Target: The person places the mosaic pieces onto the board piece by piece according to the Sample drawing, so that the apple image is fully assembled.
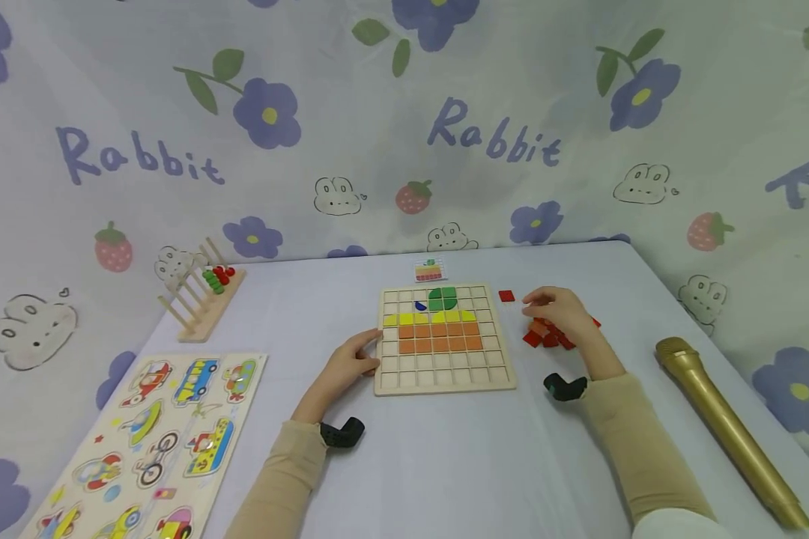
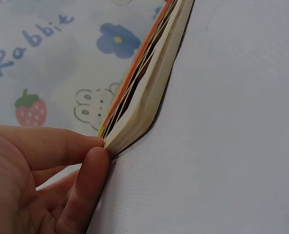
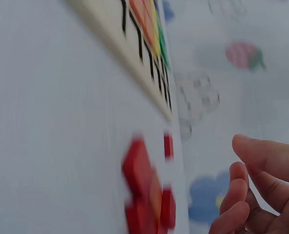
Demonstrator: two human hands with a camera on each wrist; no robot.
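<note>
A square wooden grid board [image 1: 445,380] lies flat at the middle of the table, bearing two rows of orange tiles, yellow pieces, green pieces and a blue piece. The fingertips of my left hand [image 1: 340,368] touch its left edge, thumb and index finger apart along it in the head view. To the right of the board, my right hand [image 1: 558,308] hovers over a pile of red tiles [image 1: 532,339], its fingers loosely bent around nothing. That hand partly hides the pile, where an orange tile also shows. A single red tile [image 1: 506,296] lies between board and hand.
Behind the board is a small picture card [image 1: 431,269]. On the left are a peg stand [image 1: 209,305] with green and red beads, and a vehicle puzzle board [image 1: 155,442]. A gold microphone [image 1: 728,427] lies along the right side. A printed curtain [image 1: 377,127] stands behind.
</note>
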